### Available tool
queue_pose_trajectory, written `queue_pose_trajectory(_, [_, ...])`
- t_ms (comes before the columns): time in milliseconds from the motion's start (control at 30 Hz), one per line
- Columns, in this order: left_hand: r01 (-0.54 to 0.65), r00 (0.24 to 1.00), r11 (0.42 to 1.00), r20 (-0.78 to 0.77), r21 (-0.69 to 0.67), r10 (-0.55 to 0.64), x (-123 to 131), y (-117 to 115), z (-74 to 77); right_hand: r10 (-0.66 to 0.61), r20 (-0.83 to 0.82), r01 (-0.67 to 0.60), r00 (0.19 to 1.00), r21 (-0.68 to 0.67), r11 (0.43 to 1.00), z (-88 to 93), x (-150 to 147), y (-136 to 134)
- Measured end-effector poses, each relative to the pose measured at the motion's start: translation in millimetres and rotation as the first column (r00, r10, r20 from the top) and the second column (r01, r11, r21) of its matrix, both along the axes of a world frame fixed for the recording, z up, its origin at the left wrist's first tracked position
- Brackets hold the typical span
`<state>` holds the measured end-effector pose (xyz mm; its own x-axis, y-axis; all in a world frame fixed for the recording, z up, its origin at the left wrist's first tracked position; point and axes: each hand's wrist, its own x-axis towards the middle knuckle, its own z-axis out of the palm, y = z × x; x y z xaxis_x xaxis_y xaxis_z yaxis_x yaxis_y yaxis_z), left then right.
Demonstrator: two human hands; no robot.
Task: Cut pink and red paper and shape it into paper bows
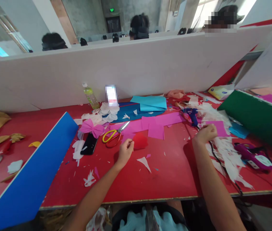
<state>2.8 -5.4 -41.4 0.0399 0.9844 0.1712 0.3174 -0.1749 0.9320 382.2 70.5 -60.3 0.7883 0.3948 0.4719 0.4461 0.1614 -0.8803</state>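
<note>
My left hand [126, 150] pinches the left edge of a rounded red paper piece [140, 141] above the red table. My right hand [207, 132] is raised at the right with its fingers curled in; whether it holds anything is hidden. It is nearest a pink paper square [217, 128] and a blue glue gun [192, 116]. Scissors [114, 134] with yellow and red handles lie left of the red paper, blades apart. Beside them are a black phone [89, 144] and a pink paper bow [92, 128].
A blue board [37, 170] stands at the left, a green board [256, 120] at the right. A bottle [91, 97] stands by the white partition [126, 67]. White scraps [229, 157], a purple device [254, 157] and a black cord lie at the right. People sit beyond.
</note>
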Motion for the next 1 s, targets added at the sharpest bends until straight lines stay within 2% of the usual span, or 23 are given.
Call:
queue_pose_trajectory(67, [-0.001, 1.000, 1.000, 0.025, -0.002, 0.001, 0.1, -0.4, -0.3, -0.127, 0.031, 0.126, 0.991, 0.012, 0.992, 4.4, -19.1, -4.3])
queue_pose_trajectory(133, [-0.010, 0.999, 1.000, 0.045, 0.029, 0.009, -0.7, 0.3, 1.1, -0.093, 0.188, 0.104, 0.978, -0.049, 0.993, 8.9, -41.3, -9.3])
queue_pose_trajectory(200, [-0.046, 0.999, 0.994, 0.028, 0.100, 0.043, -3.8, 2.5, 3.9, 0.103, 0.362, -0.039, 0.926, -0.181, 0.983, 11.0, -63.1, -13.1])
queue_pose_trajectory(300, [-0.135, 0.988, 0.970, -0.044, 0.201, 0.146, -13.0, 8.8, 7.9, 0.433, 0.583, -0.217, 0.687, -0.404, 0.889, 7.1, -87.7, -12.8])
queue_pose_trajectory(367, [-0.171, 0.981, 0.964, -0.058, 0.206, 0.187, -20.1, 14.1, 8.2, 0.547, 0.637, -0.262, 0.544, -0.490, 0.831, 0.6, -96.4, -8.8])
queue_pose_trajectory(433, [-0.177, 0.982, 0.969, -0.040, 0.175, 0.187, -25.2, 18.7, 6.8, 0.597, 0.646, -0.256, 0.475, -0.547, 0.797, -6.9, -99.7, -4.4])
queue_pose_trajectory(567, [-0.152, 0.988, 0.980, 0.014, 0.126, 0.151, -25.3, 22.0, 3.1, 0.608, 0.637, -0.160, 0.474, -0.617, 0.771, -16.7, -99.0, -1.7])
queue_pose_trajectory(700, [-0.107, 0.994, 0.987, 0.023, 0.123, 0.105, -19.0, 20.5, -0.1, 0.565, 0.651, -0.046, 0.507, -0.634, 0.772, -17.5, -100.5, -4.2])
queue_pose_trajectory(767, [-0.090, 0.996, 0.988, 0.003, 0.128, 0.091, -17.1, 20.6, -2.6, 0.561, 0.644, -0.027, 0.520, -0.644, 0.765, -17.5, -102.4, -4.3])
queue_pose_trajectory(867, [-0.076, 0.996, 0.987, -0.041, 0.143, 0.082, -16.3, 22.0, -6.8, 0.580, 0.601, -0.074, 0.550, -0.657, 0.751, -19.2, -104.3, -2.4])
queue_pose_trajectory(1000, [-0.067, 0.995, 0.986, -0.059, 0.152, 0.077, -15.9, 23.3, -10.7, 0.681, 0.494, -0.275, 0.540, -0.661, 0.698, -22.0, -105.1, 1.2])
